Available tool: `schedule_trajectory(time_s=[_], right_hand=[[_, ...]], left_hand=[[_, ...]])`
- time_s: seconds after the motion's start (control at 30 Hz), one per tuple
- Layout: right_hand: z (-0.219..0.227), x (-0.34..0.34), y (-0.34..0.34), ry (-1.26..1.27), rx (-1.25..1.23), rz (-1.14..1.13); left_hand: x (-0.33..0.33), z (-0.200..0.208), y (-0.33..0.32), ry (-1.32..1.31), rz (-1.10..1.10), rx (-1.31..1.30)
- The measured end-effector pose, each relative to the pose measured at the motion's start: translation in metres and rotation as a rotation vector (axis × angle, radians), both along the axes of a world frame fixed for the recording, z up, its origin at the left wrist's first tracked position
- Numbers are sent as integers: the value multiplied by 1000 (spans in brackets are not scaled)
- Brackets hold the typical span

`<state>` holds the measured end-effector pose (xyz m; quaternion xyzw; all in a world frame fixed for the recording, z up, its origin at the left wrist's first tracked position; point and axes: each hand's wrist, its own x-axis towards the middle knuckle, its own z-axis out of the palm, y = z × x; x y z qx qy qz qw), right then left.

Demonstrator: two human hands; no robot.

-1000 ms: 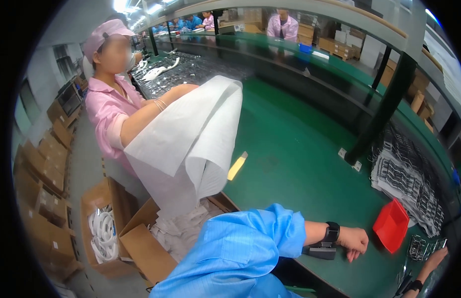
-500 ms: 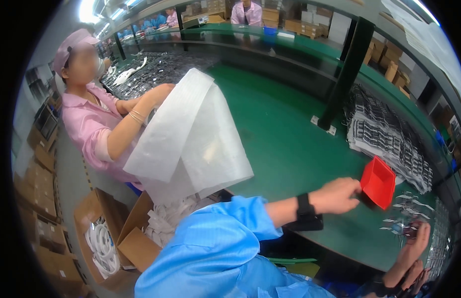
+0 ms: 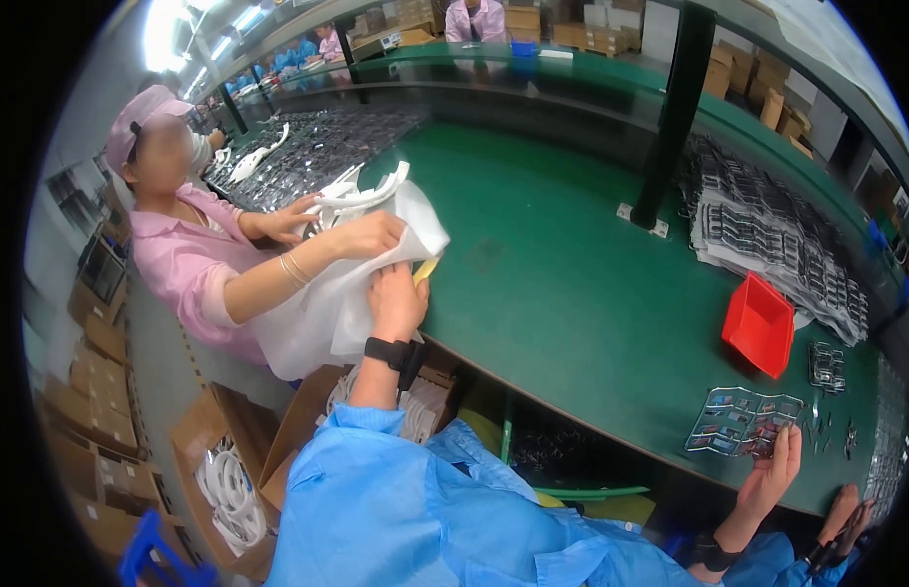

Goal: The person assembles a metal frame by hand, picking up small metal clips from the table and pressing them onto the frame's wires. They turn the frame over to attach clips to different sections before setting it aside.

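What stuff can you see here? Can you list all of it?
circuit-board panel: one, dark with coloured patches, in the right fingers
packing sheet: one, white, by the left hand
curved strips: several, white, upper left of the sheet
yellow strip: one, yellow, beside the left hand
red bin: one, red, bench's right
stacked panels: many, black and white, behind the red bin
workbench: one, green, middle
open cardboard boxes: two, brown, lower left
nearest co-worker: one, pink shirt, left
left hand: one, black wristband, at the sheet
right hand: one, black wristband, lower right
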<state>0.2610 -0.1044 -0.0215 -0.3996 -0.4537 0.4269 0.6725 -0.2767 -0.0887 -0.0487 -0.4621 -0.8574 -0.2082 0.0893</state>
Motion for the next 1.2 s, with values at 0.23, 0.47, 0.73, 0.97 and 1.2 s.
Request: schedule_trajectory(time_s=[0.23, 0.47, 0.73, 0.97, 1.2], right_hand=[[1, -3, -4, -11, -38, 5], [-6, -3, -5, 114, -107, -95], [-8, -10, -15, 132, -165, -90], [-14, 2, -1, 113, -184, -86], [8, -19, 36, 1, -186, 146]], left_hand=[[-2, -10, 4, 332, -228, 86], [128, 56, 5, 71, -556, 369], [291, 35, 88, 64, -936, 84], [298, 43, 106, -300, -1153, -105], [295, 61, 92, -1417, -1310, -607]])
